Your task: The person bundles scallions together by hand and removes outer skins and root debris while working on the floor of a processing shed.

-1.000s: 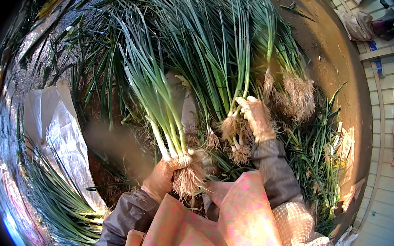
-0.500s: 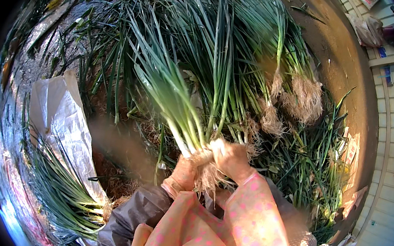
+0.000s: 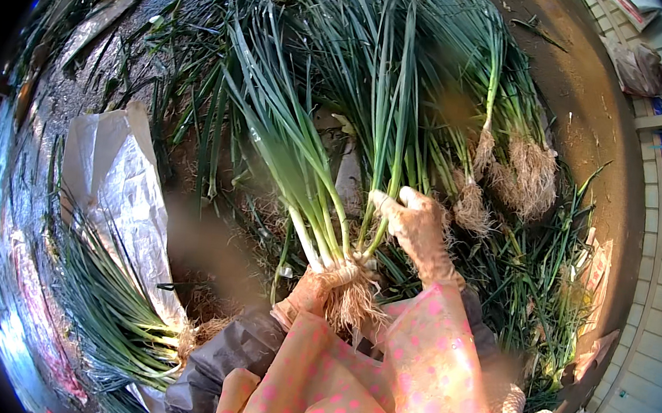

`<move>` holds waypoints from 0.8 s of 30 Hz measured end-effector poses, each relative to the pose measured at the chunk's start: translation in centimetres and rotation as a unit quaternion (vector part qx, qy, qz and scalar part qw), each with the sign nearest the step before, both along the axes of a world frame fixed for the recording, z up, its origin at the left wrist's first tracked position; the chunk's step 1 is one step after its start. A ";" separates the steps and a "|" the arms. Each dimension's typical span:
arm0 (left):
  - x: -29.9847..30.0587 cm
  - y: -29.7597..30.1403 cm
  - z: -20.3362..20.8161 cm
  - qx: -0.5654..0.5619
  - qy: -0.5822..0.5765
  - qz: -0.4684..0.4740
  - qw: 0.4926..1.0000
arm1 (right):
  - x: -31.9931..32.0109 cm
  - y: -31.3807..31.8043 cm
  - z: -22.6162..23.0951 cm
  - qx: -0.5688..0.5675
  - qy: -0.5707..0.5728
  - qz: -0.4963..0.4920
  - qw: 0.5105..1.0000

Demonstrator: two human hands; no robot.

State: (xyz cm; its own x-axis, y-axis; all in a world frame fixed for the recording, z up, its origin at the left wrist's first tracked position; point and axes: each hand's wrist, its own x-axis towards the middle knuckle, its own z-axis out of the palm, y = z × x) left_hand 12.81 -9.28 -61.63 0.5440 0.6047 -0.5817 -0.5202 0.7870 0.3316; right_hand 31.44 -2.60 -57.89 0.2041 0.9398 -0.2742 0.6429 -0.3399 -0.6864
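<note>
A bunch of green onions [image 3: 323, 206] is held root-end low over the near middle of the leaf-strewn ground [image 3: 593, 165], just in front of an orange, pink-spotted apron [image 3: 440, 355]. The white bases are clasped firmly by the left hand [image 3: 306, 294], with the pale roots [image 3: 357, 302] hanging beside it and the leaves fanned away toward the far edge. The right hand [image 3: 421, 228] is poised beside the bunch's right-hand stalks, its fingers bent; whether a stalk is pinched there cannot be told.

More onions with shaggy root clumps [image 3: 532, 175] are seen lying toward the ground's right edge, and another bundle [image 3: 122, 310] is laid by the near left, beside a crumpled silvery sheet [image 3: 125, 173].

In judgement, the gathering is best done with the bases kept flush and the leaves parallel. The hold should be kept close above the roots, snug but not crushing, since the tender white stems may be bruised. Stalks are best straightened singly by the right hand, with tangled roots eased apart rather than tugged, so that neighbouring stems are not dragged out of line.
</note>
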 end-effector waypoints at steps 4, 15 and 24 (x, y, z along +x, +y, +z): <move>0.5 -1.1 -0.6 0.013 0.039 0.086 0.995 | -1.9 0.9 0.5 -0.095 0.468 -0.080 0.875; -1.0 2.7 1.4 0.006 0.006 0.142 0.990 | -1.3 -5.3 -5.3 -0.046 0.615 -0.108 0.780; -1.4 -0.4 -1.5 -0.027 0.026 0.082 0.996 | -2.6 5.5 -3.2 -0.092 0.591 -0.056 0.799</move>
State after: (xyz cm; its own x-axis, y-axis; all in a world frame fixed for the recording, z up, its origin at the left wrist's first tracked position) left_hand 11.43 -9.69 -63.09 0.4085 0.6493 -0.6415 -0.6260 0.7108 0.3208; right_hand 28.81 2.94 -61.09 -0.2201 0.8552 -0.4693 -0.4601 -0.5152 -0.7231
